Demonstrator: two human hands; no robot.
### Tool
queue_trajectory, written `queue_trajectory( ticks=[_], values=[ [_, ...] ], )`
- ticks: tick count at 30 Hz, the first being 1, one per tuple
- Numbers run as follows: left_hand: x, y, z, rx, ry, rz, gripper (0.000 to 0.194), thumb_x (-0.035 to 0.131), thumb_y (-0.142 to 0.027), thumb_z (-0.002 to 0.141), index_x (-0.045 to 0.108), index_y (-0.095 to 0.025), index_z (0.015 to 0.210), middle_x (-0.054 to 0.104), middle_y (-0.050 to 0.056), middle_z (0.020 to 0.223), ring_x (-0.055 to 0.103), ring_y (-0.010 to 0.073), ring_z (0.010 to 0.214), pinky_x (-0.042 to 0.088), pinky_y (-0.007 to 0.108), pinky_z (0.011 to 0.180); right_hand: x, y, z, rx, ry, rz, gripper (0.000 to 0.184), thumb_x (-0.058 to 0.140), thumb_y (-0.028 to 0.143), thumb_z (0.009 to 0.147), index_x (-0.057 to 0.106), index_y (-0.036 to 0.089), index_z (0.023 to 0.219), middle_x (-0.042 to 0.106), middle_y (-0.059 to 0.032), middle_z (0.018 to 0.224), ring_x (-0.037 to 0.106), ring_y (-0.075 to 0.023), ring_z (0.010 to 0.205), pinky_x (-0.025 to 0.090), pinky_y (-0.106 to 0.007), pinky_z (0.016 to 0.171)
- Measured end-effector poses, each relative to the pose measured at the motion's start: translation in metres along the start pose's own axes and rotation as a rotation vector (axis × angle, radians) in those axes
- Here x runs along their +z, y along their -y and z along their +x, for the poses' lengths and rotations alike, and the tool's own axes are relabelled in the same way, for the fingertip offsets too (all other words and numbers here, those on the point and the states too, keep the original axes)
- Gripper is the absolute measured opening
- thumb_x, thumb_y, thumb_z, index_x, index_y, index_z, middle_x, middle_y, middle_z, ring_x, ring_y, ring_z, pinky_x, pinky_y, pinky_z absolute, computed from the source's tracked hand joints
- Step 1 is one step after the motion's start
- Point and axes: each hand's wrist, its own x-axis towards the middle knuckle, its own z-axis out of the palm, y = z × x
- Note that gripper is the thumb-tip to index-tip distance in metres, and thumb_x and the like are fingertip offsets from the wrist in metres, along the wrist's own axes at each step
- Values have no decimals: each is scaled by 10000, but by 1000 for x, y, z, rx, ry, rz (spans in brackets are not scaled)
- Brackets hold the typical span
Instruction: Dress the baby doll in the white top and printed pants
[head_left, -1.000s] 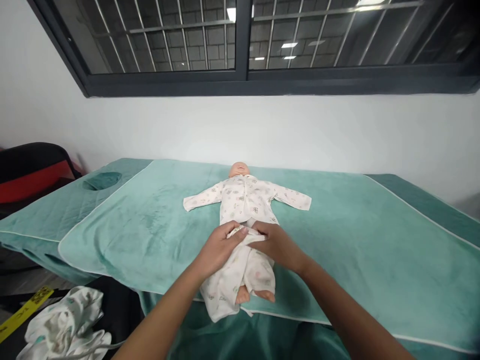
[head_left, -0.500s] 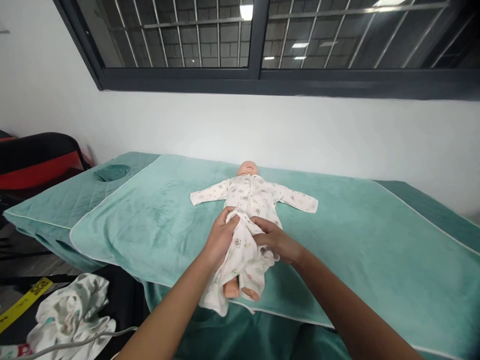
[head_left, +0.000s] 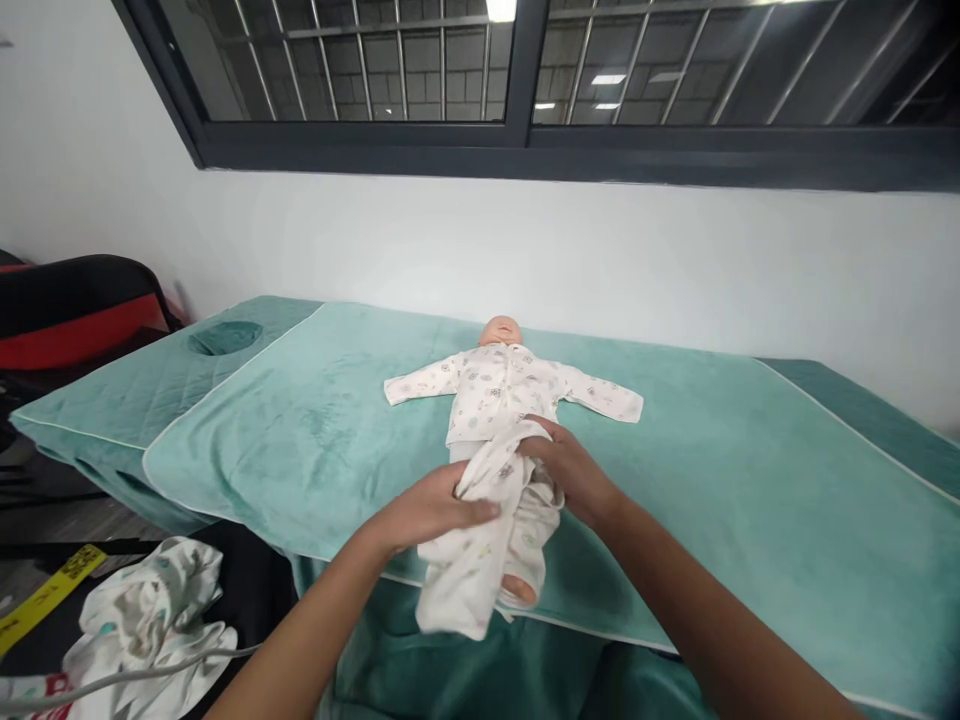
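A baby doll (head_left: 501,331) lies on its back on a teal towel (head_left: 315,430), wearing a white printed top (head_left: 504,388) with its sleeves spread. White printed trousers (head_left: 480,545) cover its legs, and one foot (head_left: 517,590) shows at the bottom. My left hand (head_left: 431,510) lies over the trousers on the doll's left leg, fingers closed on the cloth. My right hand (head_left: 568,470) grips the trousers' waistband at the doll's hip.
The towel covers a teal padded table (head_left: 90,400) with a face hole (head_left: 225,338) at the far left. A crumpled printed cloth (head_left: 142,620) and a yellow tape (head_left: 45,598) lie on the floor at lower left. A black and red chair (head_left: 67,310) stands left.
My left hand has slid down from the waistband to the trouser leg, pulling the cloth toward me. The trousers' waist sits lower and the leg fabric hangs past the foot.
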Motion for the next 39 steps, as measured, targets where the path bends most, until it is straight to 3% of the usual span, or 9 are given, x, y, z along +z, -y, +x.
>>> queue_trajectory(
  ticks=[2, 4, 7, 10, 20, 28, 34, 36, 39],
  values=[
    [-2, 0, -4, -34, 37, -41, 403, 739, -376, 705, 683, -167, 1045, 705, 76, 1019, 641, 256, 922, 487, 313, 770, 1, -2, 3, -9, -92, 30, 166, 661, 324, 712, 593, 186, 772, 585, 23, 663, 519, -130, 586, 406, -220, 523],
    [0, 4, -2, -30, -127, -177, 384, 731, -364, 712, 677, -157, 1031, 716, 71, 961, 653, 229, 835, 493, 301, 722, 3, -2, 4, -7, -74, -46, 230, 671, 385, 733, 629, 191, 849, 637, 3, 744, 566, -156, 655, 437, -239, 566],
    [5, 11, 5, -6, -352, -421, 398, 754, -339, 684, 665, -147, 1020, 717, 47, 820, 642, 178, 680, 486, 267, 640, 5, 3, 1, -7, 191, -315, 338, 749, 399, 681, 688, 205, 951, 699, -17, 887, 626, -224, 815, 478, -292, 689],
    [7, 19, 11, 17, -396, -578, 394, 759, -345, 684, 661, -131, 999, 700, 40, 741, 630, 160, 613, 481, 254, 605, 7, 9, -3, 8, 424, -503, 358, 772, 407, 668, 718, 217, 966, 717, -17, 933, 640, -259, 875, 479, -326, 746],
    [6, 43, -1, -6, -211, -618, 438, 800, -287, 657, 660, -110, 1034, 723, 84, 846, 670, 198, 727, 506, 273, 670, 10, -9, -1, 30, 155, 111, 438, 698, 467, 766, 674, 164, 1082, 712, -68, 922, 656, -228, 829, 503, -346, 774],
    [18, 34, 15, 22, -539, -757, 480, 757, -373, 697, 610, -166, 1104, 711, 37, 763, 680, 210, 703, 527, 299, 675, 8, 6, 3, 151, 593, -447, 393, 802, 442, 642, 727, 179, 924, 716, -31, 935, 650, -246, 889, 494, -297, 730],
    [17, 37, 0, -28, -414, -497, 494, 797, -404, 653, 687, -118, 1040, 730, 74, 784, 662, 194, 663, 507, 265, 623, 3, -12, 10, 103, 249, 31, 493, 707, 504, 755, 659, 154, 1098, 707, -81, 978, 658, -226, 876, 502, -352, 815],
    [15, 41, -1, -28, -353, -477, 519, 824, -360, 620, 687, -115, 1056, 734, 83, 813, 670, 207, 692, 513, 275, 640, 4, -15, 10, 86, 218, 31, 497, 688, 509, 770, 652, 148, 1110, 707, -82, 967, 655, -227, 866, 501, -354, 805],
    [14, 46, 2, 47, -495, -532, 536, 785, -343, 673, 643, -142, 1149, 734, 85, 900, 681, 214, 785, 525, 289, 714, 5, -10, 7, 47, 300, -199, 450, 666, 505, 787, 669, 166, 1084, 703, -60, 988, 637, -235, 915, 485, -338, 799]
  ],
)
